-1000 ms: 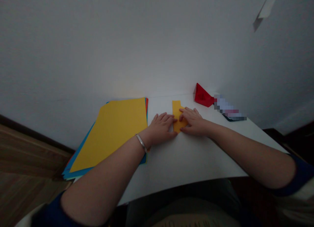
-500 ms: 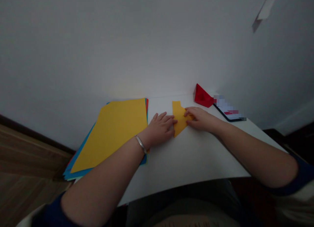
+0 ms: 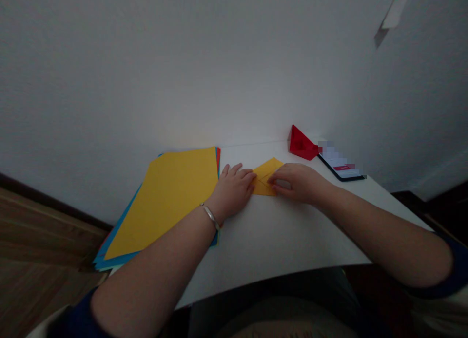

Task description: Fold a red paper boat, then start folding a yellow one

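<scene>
A small folded piece of yellow paper (image 3: 265,176) lies on the white table (image 3: 278,235), between my two hands. My left hand (image 3: 234,189), with a silver bracelet on the wrist, rests with its fingers stretched flat on the paper's left edge. My right hand (image 3: 298,182) has its fingers bent and pinched on the paper's right side, pressing it down. The hands hide part of the paper.
A stack of coloured sheets (image 3: 171,197) with a yellow one on top lies left of my hands. A red folded paper shape (image 3: 302,144) stands at the back by the wall. A phone (image 3: 341,167) lies to its right. The table's front edge runs below my forearms.
The yellow paper has been turned and folded from an upright strip into a lower, wider pointed shape. My right hand slid to its right side. My left hand stayed at the left edge.
</scene>
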Tool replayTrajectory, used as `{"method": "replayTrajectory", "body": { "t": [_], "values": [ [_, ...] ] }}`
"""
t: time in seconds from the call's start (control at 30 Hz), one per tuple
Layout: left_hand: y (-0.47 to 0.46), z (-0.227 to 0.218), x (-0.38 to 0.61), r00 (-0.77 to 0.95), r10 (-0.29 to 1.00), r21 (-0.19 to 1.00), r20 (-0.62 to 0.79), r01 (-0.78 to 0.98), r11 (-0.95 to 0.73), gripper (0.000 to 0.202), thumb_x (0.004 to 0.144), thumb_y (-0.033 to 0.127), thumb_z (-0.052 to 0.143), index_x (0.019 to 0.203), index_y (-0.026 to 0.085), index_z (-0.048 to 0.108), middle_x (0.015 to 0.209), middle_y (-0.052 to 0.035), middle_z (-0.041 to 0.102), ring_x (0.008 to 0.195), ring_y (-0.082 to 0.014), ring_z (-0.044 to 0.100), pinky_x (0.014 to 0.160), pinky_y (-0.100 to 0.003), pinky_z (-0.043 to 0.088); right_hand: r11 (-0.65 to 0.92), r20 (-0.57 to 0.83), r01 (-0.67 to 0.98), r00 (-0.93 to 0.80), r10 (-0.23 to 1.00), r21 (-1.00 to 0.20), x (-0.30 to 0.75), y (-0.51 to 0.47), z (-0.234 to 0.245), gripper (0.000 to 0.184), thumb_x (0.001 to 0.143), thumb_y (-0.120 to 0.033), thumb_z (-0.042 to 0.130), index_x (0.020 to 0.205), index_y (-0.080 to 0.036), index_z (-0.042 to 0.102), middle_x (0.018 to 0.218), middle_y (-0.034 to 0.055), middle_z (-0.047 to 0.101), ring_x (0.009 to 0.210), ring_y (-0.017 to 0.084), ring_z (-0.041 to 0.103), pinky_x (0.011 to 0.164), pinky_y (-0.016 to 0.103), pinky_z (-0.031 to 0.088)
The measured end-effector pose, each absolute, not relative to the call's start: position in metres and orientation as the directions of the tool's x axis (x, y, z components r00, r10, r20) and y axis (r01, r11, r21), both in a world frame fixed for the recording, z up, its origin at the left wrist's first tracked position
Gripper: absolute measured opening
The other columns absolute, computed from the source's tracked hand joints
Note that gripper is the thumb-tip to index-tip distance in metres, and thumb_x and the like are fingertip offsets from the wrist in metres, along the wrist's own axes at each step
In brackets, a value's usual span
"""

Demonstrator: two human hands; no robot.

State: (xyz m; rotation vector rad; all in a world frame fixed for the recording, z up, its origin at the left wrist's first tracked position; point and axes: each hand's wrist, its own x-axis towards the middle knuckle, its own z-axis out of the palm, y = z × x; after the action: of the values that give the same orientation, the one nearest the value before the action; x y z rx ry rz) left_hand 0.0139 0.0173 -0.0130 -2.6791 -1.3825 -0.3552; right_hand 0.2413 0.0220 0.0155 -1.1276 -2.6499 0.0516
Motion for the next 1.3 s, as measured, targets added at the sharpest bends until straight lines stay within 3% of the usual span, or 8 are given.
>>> {"method": "replayTrajectory", "body": {
  "t": [0.13, 0.27, 0.33, 0.47, 0.6, 0.8, 1.03, 1.3],
  "values": [
    [0.021, -0.019, 0.012, 0.610, 0.762, 0.036, 0.219, 0.775, -0.631, 0.039, 0.097, 0.021, 0.036, 0.133, 0.027, 0.052, 0.143, -0.0006, 0.051, 0.137, -0.0315, 0.034, 0.111, -0.063, 0.026, 0.644, 0.331, 0.762, -0.592, 0.735, -0.067, 0.256, 0.036, 0.005, 0.036, 0.083, -0.012, 0.049, 0.114, -0.018, 0.067, 0.121, 0.0081, 0.067, 0.114, 0.024, 0.058, 0.100, 0.039, 0.044],
    [0.017, -0.011, 0.013, 0.579, 0.741, -0.041, 0.342, 0.796, -0.603, 0.040, 0.093, 0.015, 0.042, 0.128, 0.025, 0.057, 0.144, -0.0050, 0.049, 0.131, -0.0297, 0.040, 0.109, -0.055, 0.032, 0.668, 0.246, 0.743, -0.640, 0.728, -0.041, 0.259, 0.041, -0.002, 0.037, 0.088, -0.020, 0.047, 0.121, -0.016, 0.064, 0.131, 0.0103, 0.062, 0.119, 0.025, 0.056, 0.103, 0.040, 0.042],
    [0.014, -0.003, 0.015, 0.522, 0.759, -0.043, 0.390, 0.833, -0.552, 0.037, 0.089, 0.016, 0.049, 0.124, 0.022, 0.060, 0.130, -0.0086, 0.058, 0.116, -0.0266, 0.051, 0.099, -0.045, 0.044, 0.640, 0.191, 0.768, -0.624, 0.758, -0.031, 0.255, 0.039, 0.000, 0.039, 0.090, -0.025, 0.046, 0.124, -0.017, 0.063, 0.130, 0.0103, 0.062, 0.116, 0.025, 0.057, 0.100, 0.040, 0.044],
    [0.009, 0.004, 0.017, 0.410, 0.836, -0.024, 0.364, 0.902, -0.432, 0.032, 0.086, 0.022, 0.054, 0.117, 0.022, 0.064, 0.110, -0.0093, 0.062, 0.097, -0.0250, 0.058, 0.085, -0.041, 0.049, 0.560, 0.131, 0.827, -0.562, 0.817, 0.056, 0.248, 0.030, 0.009, 0.037, 0.089, -0.032, 0.048, 0.117, -0.017, 0.067, 0.116, 0.0116, 0.067, 0.107, 0.027, 0.060, 0.093, 0.039, 0.046],
    [0.011, -0.002, 0.016, 0.455, 0.848, 0.012, 0.272, 0.879, -0.476, 0.036, 0.092, 0.034, 0.050, 0.122, 0.018, 0.060, 0.125, -0.0120, 0.059, 0.110, -0.0251, 0.057, 0.096, -0.041, 0.045, 0.497, 0.116, 0.864, -0.504, 0.856, 0.081, 0.244, 0.023, 0.015, 0.036, 0.088, -0.037, 0.049, 0.110, -0.018, 0.070, 0.108, 0.0129, 0.066, 0.100, 0.027, 0.060, 0.084, 0.036, 0.047],
    [0.013, -0.010, 0.015, 0.534, 0.819, 0.024, 0.210, 0.835, -0.550, 0.053, 0.093, 0.051, 0.044, 0.132, 0.016, 0.051, 0.143, -0.0157, 0.048, 0.132, -0.0319, 0.041, 0.111, -0.059, 0.026, 0.576, 0.103, 0.817, -0.570, 0.815, -0.031, 0.241, 0.019, 0.012, 0.038, 0.087, -0.038, 0.051, 0.115, -0.019, 0.069, 0.104, 0.0114, 0.064, 0.092, 0.023, 0.060, 0.077, 0.033, 0.048],
    [0.014, -0.009, 0.014, 0.556, 0.793, 0.076, 0.251, 0.805, -0.589, 0.052, 0.092, 0.043, 0.047, 0.136, 0.016, 0.047, 0.147, -0.0132, 0.044, 0.137, -0.0307, 0.036, 0.114, -0.053, 0.026, 0.672, 0.108, 0.735, -0.663, 0.740, -0.093, 0.244, 0.020, 0.012, 0.044, 0.082, -0.042, 0.058, 0.122, -0.023, 0.066, 0.118, 0.0099, 0.063, 0.105, 0.027, 0.057, 0.090, 0.038, 0.046],
    [0.017, -0.012, 0.013, 0.630, 0.764, 0.085, 0.139, 0.761, -0.643, 0.050, 0.096, 0.042, 0.040, 0.140, 0.018, 0.046, 0.148, -0.0101, 0.044, 0.136, -0.0298, 0.038, 0.113, -0.053, 0.026, 0.682, 0.087, 0.722, -0.677, 0.731, -0.115, 0.245, 0.016, 0.015, 0.054, 0.076, -0.045, 0.064, 0.124, -0.021, 0.064, 0.123, 0.0099, 0.062, 0.109, 0.028, 0.055, 0.094, 0.039, 0.045]
  ]
}}
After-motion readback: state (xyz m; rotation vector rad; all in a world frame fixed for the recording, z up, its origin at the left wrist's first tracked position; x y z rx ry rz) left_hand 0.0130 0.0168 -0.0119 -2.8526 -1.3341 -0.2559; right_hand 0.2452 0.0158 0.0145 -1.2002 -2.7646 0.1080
